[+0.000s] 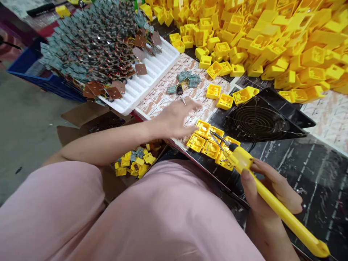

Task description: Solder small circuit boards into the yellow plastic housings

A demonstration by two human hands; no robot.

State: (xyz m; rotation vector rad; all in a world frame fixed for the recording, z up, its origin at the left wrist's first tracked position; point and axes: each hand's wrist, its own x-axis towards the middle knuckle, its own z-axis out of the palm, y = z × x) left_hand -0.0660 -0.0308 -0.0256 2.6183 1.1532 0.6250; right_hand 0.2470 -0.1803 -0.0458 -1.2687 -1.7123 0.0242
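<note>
The right hand (pixel 268 188) is closed around the yellow handle of a soldering iron (pixel 239 157), whose thin metal ends lie over a cluster of small yellow cases (pixel 195 143) near the front edge of the worktop (pixel 307 214). The left hand (pixel 176 117) is blurred, thumb and fingers apart, reaching over the same cluster; whether its fingertips touch the nearest case cannot be told. The two hands are apart from each other.

Writing shows mainly on the worktop coverings. The black sheet (pixel 301 159) carries lines of small white lettering, too small to read with confidence. The pale sheet (pixel 160 92) repeats a brownish printed pattern with marks like lettering, also unreadable.

A black fan (pixel 258 119) with a ringed wire guard stands just beyond the cluster, several loose yellow cases near it. A few green circuit boards (pixel 193 80) with wires lie on the pale sheet beyond the left hand. A ridged white foam tray (pixel 154 72) bears a dense stack of boards (pixel 100 43), next to a blue crate (pixel 54 85). A big heap of yellow parts (pixel 272 40) covers the far right. Below the worktop, more yellow cases (pixel 136 163) lie near open cardboard (pixel 81 113).
</note>
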